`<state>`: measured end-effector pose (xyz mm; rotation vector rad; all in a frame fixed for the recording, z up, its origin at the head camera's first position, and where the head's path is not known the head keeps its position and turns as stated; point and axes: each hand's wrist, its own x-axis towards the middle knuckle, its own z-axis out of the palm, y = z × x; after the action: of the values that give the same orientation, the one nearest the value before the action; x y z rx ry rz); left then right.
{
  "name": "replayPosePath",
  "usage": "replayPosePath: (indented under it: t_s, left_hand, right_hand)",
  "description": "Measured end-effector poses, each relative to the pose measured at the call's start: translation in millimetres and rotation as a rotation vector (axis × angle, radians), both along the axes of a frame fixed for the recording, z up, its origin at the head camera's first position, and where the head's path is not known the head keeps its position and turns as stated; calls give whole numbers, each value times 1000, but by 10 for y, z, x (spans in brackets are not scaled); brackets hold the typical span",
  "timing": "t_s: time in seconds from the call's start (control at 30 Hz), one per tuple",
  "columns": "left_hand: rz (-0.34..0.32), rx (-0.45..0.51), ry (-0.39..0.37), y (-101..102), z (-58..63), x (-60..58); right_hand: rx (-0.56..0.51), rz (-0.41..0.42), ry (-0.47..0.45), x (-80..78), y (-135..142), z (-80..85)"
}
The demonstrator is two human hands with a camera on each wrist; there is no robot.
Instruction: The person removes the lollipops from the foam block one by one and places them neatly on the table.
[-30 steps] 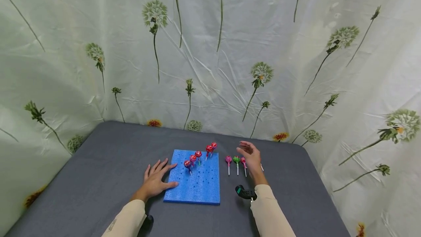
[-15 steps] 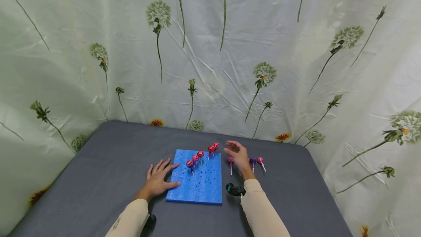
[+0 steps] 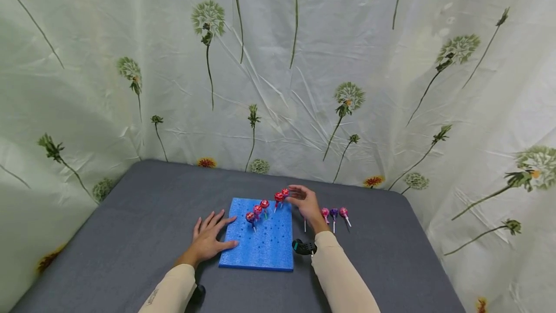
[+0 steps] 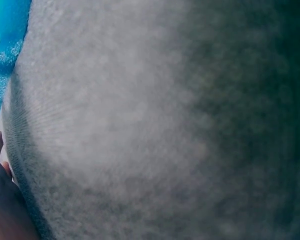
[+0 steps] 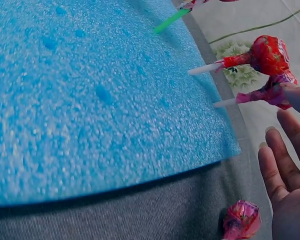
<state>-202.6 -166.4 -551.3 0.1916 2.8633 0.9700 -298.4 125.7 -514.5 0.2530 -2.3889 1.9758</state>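
Head view: below the centre of the frame, a blue foam board point(image 3: 260, 255) lies on the grey-covered table point(image 3: 130, 235), five lollipops point(image 3: 257, 209) standing in it by their sticks. The left hand point(image 3: 208, 241) has its fingers spread, thumb and index fingertip on the board's left edge. The right hand point(image 3: 306, 203) is at the board's upper right corner. At the right wrist view's right edge, one digit meets a pink-purple lollipop point(image 5: 272, 94) beside a red lollipop point(image 5: 269, 54); the other fingers bend slightly, apart from it; whether they pinch it, I cannot tell.
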Motion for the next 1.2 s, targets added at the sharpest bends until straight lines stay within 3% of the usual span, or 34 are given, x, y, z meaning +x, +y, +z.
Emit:
replayPosePath:
  t_s: [0.2,0.53,0.83,1.1,1.2]
  left_hand:
    - [1,-8,-13,20,11,5]
    - [-9,-18,13,44,31,-20]
    - [-26,-17,20,28,55,5]
    - [-24,-34,11,3,16,8]
    - [-21,-38,8,-6,7,13]
  right_hand:
    - [21,10,-12,-20,-34,-14]
    - [72,-64,-31,-42,-44,-20]
    - [10,-41,-15,-46,-43,-89]
    - [13,5,-13,113,-88,161]
    - [34,4,-12,123,-96,176]
